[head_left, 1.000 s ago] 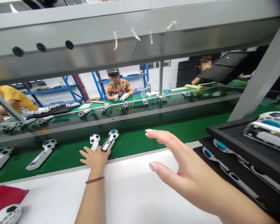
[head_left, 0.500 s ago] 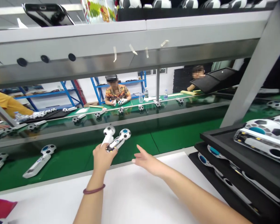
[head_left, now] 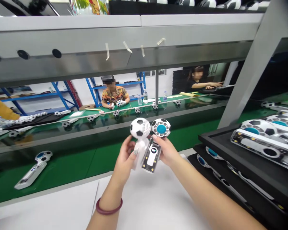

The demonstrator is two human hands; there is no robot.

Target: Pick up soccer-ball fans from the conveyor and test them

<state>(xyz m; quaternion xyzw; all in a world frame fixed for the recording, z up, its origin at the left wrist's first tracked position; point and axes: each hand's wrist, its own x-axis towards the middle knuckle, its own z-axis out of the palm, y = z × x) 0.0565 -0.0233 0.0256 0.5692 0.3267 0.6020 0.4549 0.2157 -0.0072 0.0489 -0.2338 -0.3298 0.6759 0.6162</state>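
My left hand (head_left: 124,159) is closed on a white handle-shaped shell with a soccer-ball head (head_left: 140,128); its lower part is blurred. Right beside it, my right hand (head_left: 167,149) grips a matching half with a blue disc in its head (head_left: 161,128). The handle of that half is turned towards me and shows a dark board with yellow squares. Both pieces are held upright above the white work surface (head_left: 144,204), close together or touching; I cannot tell which. Another soccer-ball piece (head_left: 33,171) lies on the green belt (head_left: 74,166) to the left.
Black trays (head_left: 220,140) holding similar pieces are stacked at the right. A slanted metal post (head_left: 244,76) and an overhead shelf (head_left: 124,25) frame the bench. Beyond, a line of soccer-ball pieces lies on a far green strip, with a co-worker (head_left: 114,94) holding parts.
Both pieces were in my left hand; now my right hand, empty and open before, holds the one with the board. The pieces have come nearer and to the right.
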